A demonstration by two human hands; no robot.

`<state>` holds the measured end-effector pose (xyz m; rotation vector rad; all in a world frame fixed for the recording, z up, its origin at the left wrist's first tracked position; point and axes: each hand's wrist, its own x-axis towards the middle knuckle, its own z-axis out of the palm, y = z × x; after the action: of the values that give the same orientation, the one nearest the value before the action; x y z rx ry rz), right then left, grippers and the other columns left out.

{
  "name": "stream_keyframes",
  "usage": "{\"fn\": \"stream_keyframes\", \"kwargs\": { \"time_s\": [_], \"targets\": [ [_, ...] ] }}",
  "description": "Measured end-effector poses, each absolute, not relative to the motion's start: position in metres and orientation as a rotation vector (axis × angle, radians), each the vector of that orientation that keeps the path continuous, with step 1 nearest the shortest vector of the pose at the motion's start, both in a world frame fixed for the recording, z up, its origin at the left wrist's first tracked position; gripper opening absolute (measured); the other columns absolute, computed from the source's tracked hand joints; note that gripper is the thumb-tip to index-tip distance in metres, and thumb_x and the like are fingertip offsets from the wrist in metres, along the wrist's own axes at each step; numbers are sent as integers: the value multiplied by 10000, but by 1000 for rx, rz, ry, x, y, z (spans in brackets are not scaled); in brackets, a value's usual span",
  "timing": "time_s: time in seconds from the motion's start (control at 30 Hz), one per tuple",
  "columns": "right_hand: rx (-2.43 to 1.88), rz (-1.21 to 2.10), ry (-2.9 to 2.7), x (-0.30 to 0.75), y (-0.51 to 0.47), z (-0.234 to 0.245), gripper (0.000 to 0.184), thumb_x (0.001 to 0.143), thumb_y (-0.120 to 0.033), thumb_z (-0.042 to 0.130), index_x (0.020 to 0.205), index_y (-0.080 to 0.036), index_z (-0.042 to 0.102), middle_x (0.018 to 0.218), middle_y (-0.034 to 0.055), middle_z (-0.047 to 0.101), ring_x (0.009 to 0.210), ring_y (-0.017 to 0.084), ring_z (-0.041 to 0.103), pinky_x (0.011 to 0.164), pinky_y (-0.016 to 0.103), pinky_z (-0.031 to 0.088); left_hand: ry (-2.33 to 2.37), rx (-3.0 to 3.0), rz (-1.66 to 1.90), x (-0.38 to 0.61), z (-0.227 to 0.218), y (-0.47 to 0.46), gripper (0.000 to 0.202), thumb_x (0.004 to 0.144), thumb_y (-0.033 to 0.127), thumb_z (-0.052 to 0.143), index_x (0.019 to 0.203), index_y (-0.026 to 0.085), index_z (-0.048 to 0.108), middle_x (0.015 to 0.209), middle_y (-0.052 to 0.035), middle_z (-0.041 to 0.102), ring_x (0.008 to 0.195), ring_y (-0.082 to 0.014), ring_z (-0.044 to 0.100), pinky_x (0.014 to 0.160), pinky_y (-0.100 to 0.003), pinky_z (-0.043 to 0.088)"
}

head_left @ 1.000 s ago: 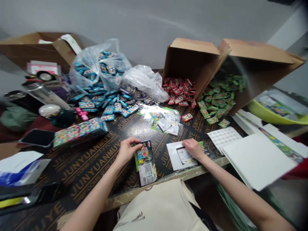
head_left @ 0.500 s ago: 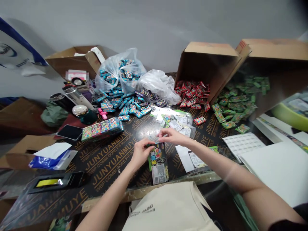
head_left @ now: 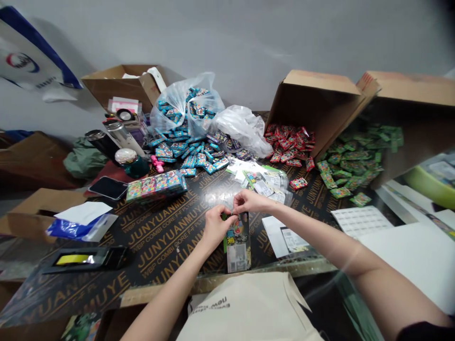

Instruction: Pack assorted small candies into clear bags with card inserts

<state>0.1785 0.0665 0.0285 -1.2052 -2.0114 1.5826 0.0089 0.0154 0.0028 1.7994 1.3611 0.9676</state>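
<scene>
A black printed packet [head_left: 239,255] with green and yellow print and a pale label panel lies near the table's front edge. My left hand [head_left: 218,226] pinches its upper left part, thumb and fingers together. At the packet's top edge, my right hand [head_left: 251,201] has its thumb and fingertips pressed together, close to the left fingertips. What the right fingertips grip looks like the packet's clear top edge, partly hidden by the fingers. Just beyond the hands lie more printed packets [head_left: 261,183] in clear plastic.
Blue sachets [head_left: 194,161] spill from a clear bag [head_left: 168,111]. Red sachets [head_left: 289,144] and green sachets [head_left: 351,166] spill from cardboard boxes. Left are a stacked sachet block [head_left: 156,185], a phone [head_left: 108,188], flasks [head_left: 122,135] and a tape dispenser [head_left: 85,259]. White sheets [head_left: 401,255] lie right.
My right hand has come slightly down and closer to the left at the packet's top edge. The clear plastic between them shows less. The whole view has shifted a little.
</scene>
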Motion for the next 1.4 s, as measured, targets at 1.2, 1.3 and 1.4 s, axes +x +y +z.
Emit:
{"fn": "stream_keyframes", "kwargs": {
  "time_s": [1.2, 1.3, 1.4],
  "targets": [
    [-1075, 545, -2027, 140, -12, 8, 535, 865, -214, 405, 1375, -270, 254, 1342, 47, 423, 1227, 201, 408, 1014, 397, 373, 817, 841, 1147, 20, 1, 40, 624, 735, 524, 489, 1239, 158, 446, 1221, -126, 541, 1117, -254, 508, 946, -372, 372],
    [-1110, 594, -1867, 146, -10, 27, 416, 845, -298, 479, 1257, -291, 422, 1255, 51, 496, 1172, 213, 446, 993, 398, 370, 691, 590, 1060, 23, 6, 23, 589, 744, 547, 449, 1177, 152, 513, 1059, -110, 634, 973, -252, 589, 861, -382, 428],
    [-1190, 536, -1698, 166, 12, 41, 318, 823, -321, 518, 1134, -257, 492, 1107, 60, 548, 1053, 206, 496, 913, 365, 395, 639, 576, 902, 14, 10, 10, 556, 715, 526, 499, 1106, 138, 572, 1002, -110, 654, 931, -259, 594, 816, -373, 440]
  ]
}}
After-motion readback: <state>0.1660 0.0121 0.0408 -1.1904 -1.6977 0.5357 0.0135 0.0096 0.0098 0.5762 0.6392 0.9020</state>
